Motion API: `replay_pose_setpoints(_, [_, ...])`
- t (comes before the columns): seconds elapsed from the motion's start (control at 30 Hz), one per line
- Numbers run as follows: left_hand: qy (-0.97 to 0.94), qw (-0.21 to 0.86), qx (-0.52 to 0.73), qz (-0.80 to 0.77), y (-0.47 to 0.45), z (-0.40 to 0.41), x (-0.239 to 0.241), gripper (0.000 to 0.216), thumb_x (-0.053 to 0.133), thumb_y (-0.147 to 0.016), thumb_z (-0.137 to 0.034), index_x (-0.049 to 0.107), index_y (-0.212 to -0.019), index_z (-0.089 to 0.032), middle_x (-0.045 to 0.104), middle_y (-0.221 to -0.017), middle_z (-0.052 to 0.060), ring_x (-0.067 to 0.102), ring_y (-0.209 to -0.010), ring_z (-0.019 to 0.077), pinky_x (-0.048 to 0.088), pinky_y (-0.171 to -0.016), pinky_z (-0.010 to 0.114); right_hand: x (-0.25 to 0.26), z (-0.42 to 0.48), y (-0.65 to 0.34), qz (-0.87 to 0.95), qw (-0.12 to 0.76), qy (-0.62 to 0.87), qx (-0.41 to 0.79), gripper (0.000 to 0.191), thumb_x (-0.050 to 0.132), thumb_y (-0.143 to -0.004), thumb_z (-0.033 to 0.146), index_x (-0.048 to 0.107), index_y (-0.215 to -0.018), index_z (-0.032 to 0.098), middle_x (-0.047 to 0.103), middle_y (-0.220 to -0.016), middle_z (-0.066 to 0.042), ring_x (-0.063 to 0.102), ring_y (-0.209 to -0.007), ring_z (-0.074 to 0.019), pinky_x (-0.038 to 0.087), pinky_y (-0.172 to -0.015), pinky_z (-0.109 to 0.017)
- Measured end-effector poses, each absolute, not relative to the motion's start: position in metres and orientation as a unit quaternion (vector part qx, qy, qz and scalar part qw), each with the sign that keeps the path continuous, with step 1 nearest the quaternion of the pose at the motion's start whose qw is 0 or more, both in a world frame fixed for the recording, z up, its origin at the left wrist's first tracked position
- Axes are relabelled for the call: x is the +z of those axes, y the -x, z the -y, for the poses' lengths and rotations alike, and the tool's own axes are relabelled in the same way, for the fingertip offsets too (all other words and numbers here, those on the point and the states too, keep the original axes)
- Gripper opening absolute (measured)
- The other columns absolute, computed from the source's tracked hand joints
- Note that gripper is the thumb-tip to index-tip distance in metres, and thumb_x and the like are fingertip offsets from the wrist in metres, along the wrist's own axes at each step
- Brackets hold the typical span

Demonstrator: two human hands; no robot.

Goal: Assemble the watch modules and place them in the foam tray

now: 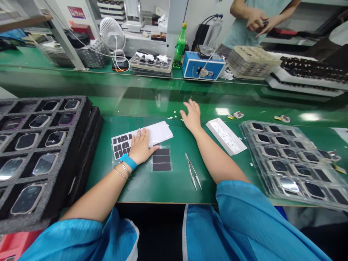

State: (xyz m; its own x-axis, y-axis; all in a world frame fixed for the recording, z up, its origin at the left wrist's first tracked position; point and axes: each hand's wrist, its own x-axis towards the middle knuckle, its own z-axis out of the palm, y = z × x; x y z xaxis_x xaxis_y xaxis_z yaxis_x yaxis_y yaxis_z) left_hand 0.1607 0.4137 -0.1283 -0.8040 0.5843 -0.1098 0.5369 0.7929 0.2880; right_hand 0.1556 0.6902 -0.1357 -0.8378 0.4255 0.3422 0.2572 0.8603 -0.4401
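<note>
My left hand (pixel 140 145) lies palm down on a white backing sheet (pixel 154 133) that carries rows of small black pads (pixel 122 146), and it holds nothing. Just below that hand sits a clear film with several larger black strips (pixel 161 160). My right hand (pixel 191 116) rests flat on the green bench mat (pixel 174 188), its fingertips close to scattered white scraps (pixel 173 116). Steel tweezers (pixel 193 171) lie on the mat between my arms. To the right of my right hand is a narrow white tray (pixel 225 136) holding small white bits.
A black foam tray (pixel 78 119) of glass-faced rounded parts is stacked at the left, and a clear plastic tray (pixel 288 159) of dark parts lies at the right. Across the raised shelf, a co-worker's hands (pixel 257 21) work near a blue box (pixel 203 65) and a green bottle (pixel 179 46).
</note>
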Motion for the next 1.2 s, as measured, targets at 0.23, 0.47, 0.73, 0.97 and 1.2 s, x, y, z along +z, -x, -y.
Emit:
replay_pose_setpoints(0.23, [-0.247,0.058,0.127,-0.959,-0.149,-0.411,-0.129,0.063,0.034,-0.095,-0.033,0.025,-0.152,-0.007,0.024,-0.158,0.019,0.017,-0.148,0.0359,0.019,-0.117,0.06,-0.132,-0.675,-0.159,0.965,0.114,0.07,0.227,0.061,0.064,-0.083,0.048,0.052,-0.139,0.024,0.03,-0.158,-0.008,0.018,-0.15,-0.0274,0.019,-0.12,-0.052])
replay_pose_setpoints(0.47, [-0.209,0.058,0.133,-0.967,-0.152,-0.413,-0.125,0.091,0.048,-0.085,-0.063,0.02,-0.154,-0.009,0.017,-0.159,0.023,0.01,-0.148,0.0428,0.013,-0.115,0.065,-0.134,-0.67,-0.156,0.976,0.054,0.077,0.195,0.073,0.064,-0.082,0.054,0.044,-0.145,0.024,0.021,-0.162,-0.008,0.012,-0.151,-0.0311,0.013,-0.121,-0.053])
replay_pose_setpoints(0.73, [-0.217,0.081,0.111,-0.966,-0.156,-0.415,-0.121,0.087,0.044,-0.089,-0.06,0.017,-0.155,-0.01,0.013,-0.161,0.019,0.006,-0.149,0.0399,0.01,-0.118,0.061,-0.138,-0.681,-0.156,0.939,0.211,0.208,0.175,0.049,0.034,-0.097,0.032,0.048,-0.141,0.016,0.03,-0.158,-0.012,0.024,-0.147,-0.0308,0.02,-0.118,-0.056])
replay_pose_setpoints(0.97, [-0.228,0.083,0.098,-0.965,-0.158,-0.416,-0.12,0.075,0.038,-0.094,-0.05,0.019,-0.154,-0.011,0.014,-0.161,0.019,0.007,-0.149,0.0392,0.01,-0.118,0.06,-0.137,-0.693,-0.147,0.963,0.153,0.187,0.118,0.059,0.051,-0.092,0.038,0.042,-0.144,0.013,0.016,-0.161,-0.017,0.011,-0.15,-0.0357,0.01,-0.119,-0.06])
replay_pose_setpoints(1.2, [-0.277,0.111,0.076,-0.951,-0.178,-0.42,-0.121,0.085,0.043,-0.088,-0.063,0.017,-0.155,-0.017,0.004,-0.162,0.018,-0.002,-0.149,0.0382,0.006,-0.119,0.059,-0.143,-0.698,-0.149,0.949,0.208,0.178,0.158,0.06,0.051,-0.091,0.048,0.045,-0.141,0.016,0.022,-0.16,-0.017,0.017,-0.148,-0.035,0.019,-0.116,-0.06])
